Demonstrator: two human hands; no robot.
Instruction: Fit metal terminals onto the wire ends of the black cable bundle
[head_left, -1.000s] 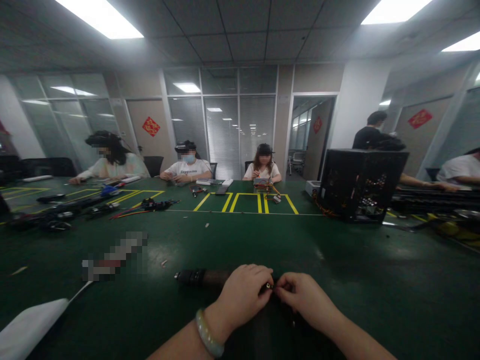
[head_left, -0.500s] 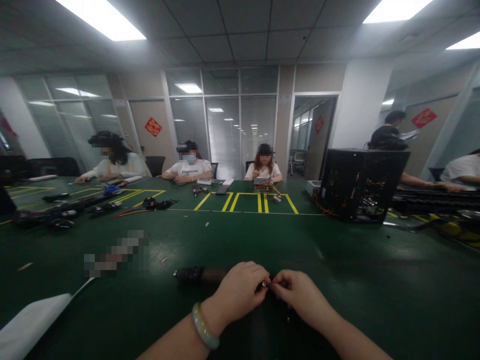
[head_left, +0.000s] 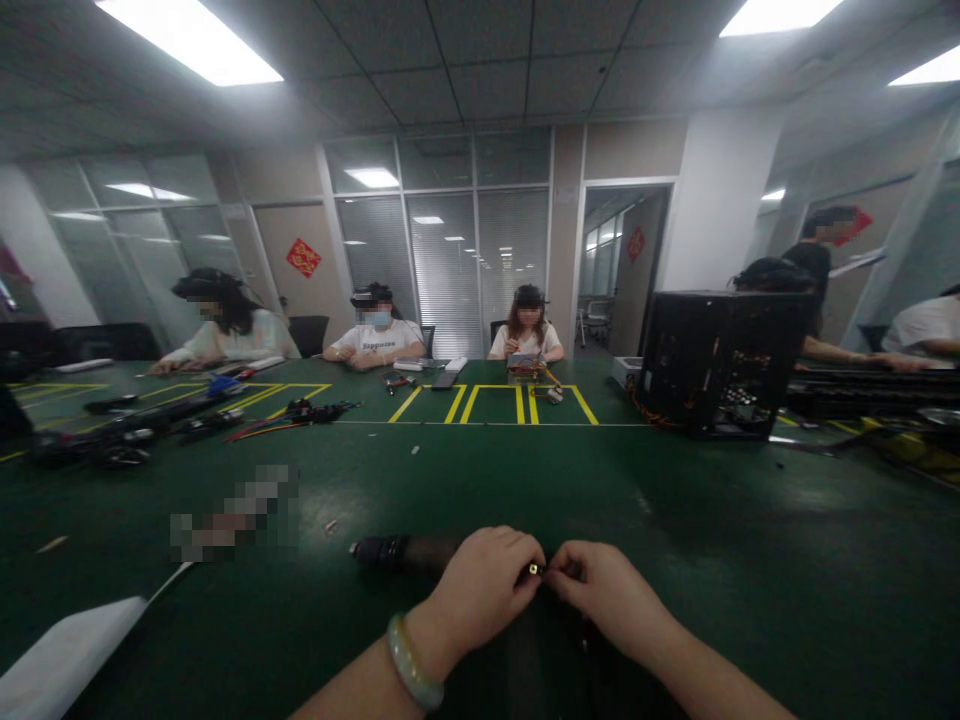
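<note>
In front of me my left hand [head_left: 487, 575], with a pale green bangle [head_left: 409, 660] on its wrist, is closed in a pinch. A small black piece with a shiny gold-coloured end [head_left: 534, 569] shows between its thumb and finger. My right hand [head_left: 604, 590] meets it fingertip to fingertip, pinched too. What its fingertips grip is hidden, and something thin and dark below that hand is too dim to name. Behind my left hand lies a dark cylindrical tool [head_left: 409, 553] with a metal tip pointing left, its right part covered by the hand.
A black computer case [head_left: 724, 365] stands at the right. Dark cable bundles [head_left: 315, 410] lie at the left on the green tabletop [head_left: 480, 480]. A white object [head_left: 71, 655] with a cord sits at near left. Several people sit across the table, one handling wired parts [head_left: 536, 368].
Both hands have shifted very slightly right, still fingertip to fingertip. The gold-coloured end looks turned a little more towards me. At far right a standing person has moved right.
</note>
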